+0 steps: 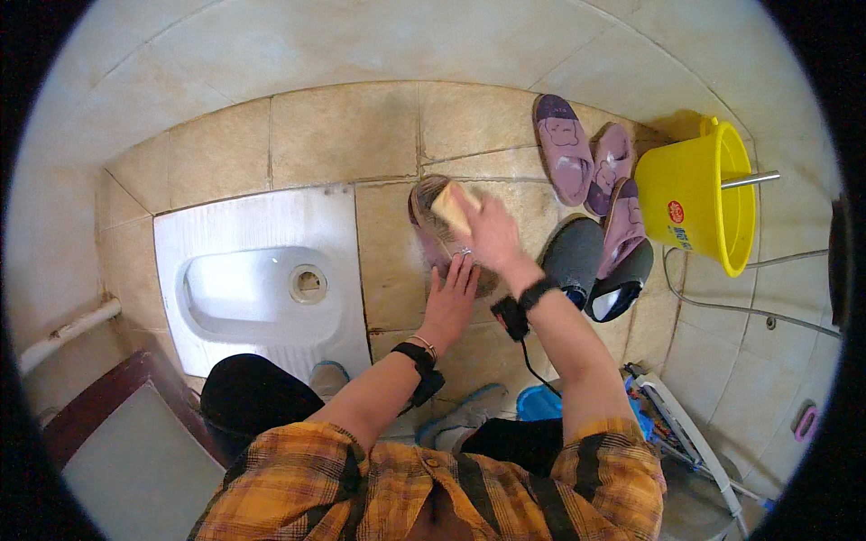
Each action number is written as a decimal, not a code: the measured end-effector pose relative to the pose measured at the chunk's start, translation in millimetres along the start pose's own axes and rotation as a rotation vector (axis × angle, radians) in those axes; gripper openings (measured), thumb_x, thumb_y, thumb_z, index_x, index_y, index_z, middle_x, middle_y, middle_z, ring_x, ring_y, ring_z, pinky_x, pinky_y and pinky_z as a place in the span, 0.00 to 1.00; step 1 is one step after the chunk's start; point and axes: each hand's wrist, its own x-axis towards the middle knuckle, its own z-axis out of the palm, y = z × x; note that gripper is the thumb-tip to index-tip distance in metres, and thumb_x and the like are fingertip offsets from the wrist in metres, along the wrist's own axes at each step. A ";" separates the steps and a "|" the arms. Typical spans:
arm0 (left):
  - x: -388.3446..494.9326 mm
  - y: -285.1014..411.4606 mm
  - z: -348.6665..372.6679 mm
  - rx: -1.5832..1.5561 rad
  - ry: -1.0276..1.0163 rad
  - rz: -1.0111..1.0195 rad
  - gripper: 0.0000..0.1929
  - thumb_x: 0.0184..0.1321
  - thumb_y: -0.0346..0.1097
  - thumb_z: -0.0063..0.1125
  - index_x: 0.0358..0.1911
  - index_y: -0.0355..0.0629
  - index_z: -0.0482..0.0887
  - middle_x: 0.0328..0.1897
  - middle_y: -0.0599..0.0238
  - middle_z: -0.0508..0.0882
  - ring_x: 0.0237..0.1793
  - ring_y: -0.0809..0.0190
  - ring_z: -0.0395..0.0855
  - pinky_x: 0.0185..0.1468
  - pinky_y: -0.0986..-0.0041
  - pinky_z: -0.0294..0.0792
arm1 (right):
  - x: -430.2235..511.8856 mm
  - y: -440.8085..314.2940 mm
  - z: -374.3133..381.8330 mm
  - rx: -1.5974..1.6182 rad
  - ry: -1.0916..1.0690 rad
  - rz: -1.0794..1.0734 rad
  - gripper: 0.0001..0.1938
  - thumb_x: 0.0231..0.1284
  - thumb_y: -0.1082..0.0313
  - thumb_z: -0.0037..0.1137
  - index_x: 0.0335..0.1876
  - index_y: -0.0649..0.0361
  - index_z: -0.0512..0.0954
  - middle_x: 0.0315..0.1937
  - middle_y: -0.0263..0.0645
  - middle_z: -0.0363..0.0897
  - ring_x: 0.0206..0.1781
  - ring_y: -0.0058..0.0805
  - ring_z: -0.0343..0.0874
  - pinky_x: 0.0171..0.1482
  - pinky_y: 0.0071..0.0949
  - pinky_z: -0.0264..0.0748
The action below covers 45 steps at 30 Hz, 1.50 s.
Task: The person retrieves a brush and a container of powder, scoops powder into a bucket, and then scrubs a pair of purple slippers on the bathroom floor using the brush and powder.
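On the tiled floor before me lies a slipper, its upper partly hidden by my hands. My right hand is closed around a yellowish block, perhaps a scrub brush or sponge, pressed on the slipper's far end; the hand is blurred. My left hand rests with spread fingers on the slipper's near part. To the right lie pink slippers with white, foam-like patches and a dark grey slipper. Another dark slipper lies partly under a pink one.
A white squat toilet is set in the floor at left. At right stands a yellow plastic bucket with a metal rod in it, a grey hose beside it. A blue plastic object lies near my foot. A pipe runs along the left wall.
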 end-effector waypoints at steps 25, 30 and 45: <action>7.3 -0.3 -3.6 -0.047 -0.032 0.013 0.32 0.65 0.35 0.51 0.75 0.53 0.63 0.84 0.64 0.53 0.83 0.49 0.44 0.75 0.35 0.46 | -74.8 31.5 8.7 0.064 -0.003 0.383 0.41 0.66 0.45 0.55 0.81 0.39 0.49 0.51 0.59 0.71 0.53 0.57 0.77 0.51 0.50 0.79; 9.7 -2.5 0.4 0.013 -0.010 0.038 0.32 0.66 0.35 0.49 0.76 0.54 0.62 0.84 0.65 0.53 0.82 0.50 0.45 0.75 0.38 0.47 | -29.3 61.1 -1.7 0.002 0.122 0.505 0.40 0.65 0.47 0.58 0.80 0.36 0.52 0.47 0.55 0.73 0.50 0.54 0.77 0.49 0.49 0.79; 20.6 0.2 -12.3 -0.002 -0.015 0.039 0.31 0.65 0.34 0.51 0.74 0.49 0.64 0.82 0.63 0.55 0.83 0.51 0.45 0.75 0.37 0.47 | -42.0 53.2 4.2 0.040 0.201 0.441 0.42 0.64 0.51 0.59 0.81 0.39 0.51 0.49 0.60 0.72 0.49 0.57 0.77 0.46 0.50 0.79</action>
